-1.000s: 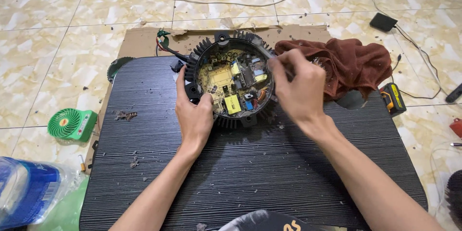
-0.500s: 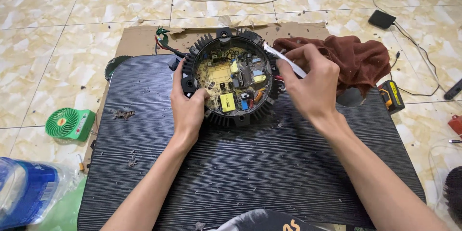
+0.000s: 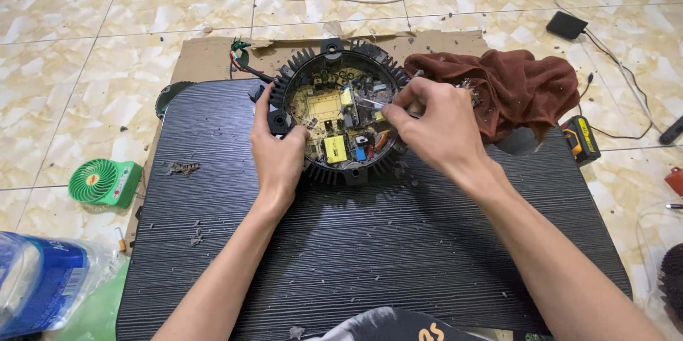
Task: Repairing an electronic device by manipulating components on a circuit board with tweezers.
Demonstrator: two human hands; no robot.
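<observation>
My left hand (image 3: 279, 156) clamped the rim of the round black finned housing (image 3: 340, 110) at the far end of the ribbed black mat (image 3: 370, 256). My right hand (image 3: 430, 124) pinched a thin pale tool (image 3: 370, 103) over the circuit board (image 3: 338, 117) inside. The housing looked stiff and weighty, best held by the fins; the board looked fragile. A brown rag (image 3: 512, 88) crowded the right side, with a green mini fan (image 3: 103, 183) well off left.

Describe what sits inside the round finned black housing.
Inside the round finned housing lies a yellowish circuit board with yellow and blue components. The right hand covers its right part.
</observation>
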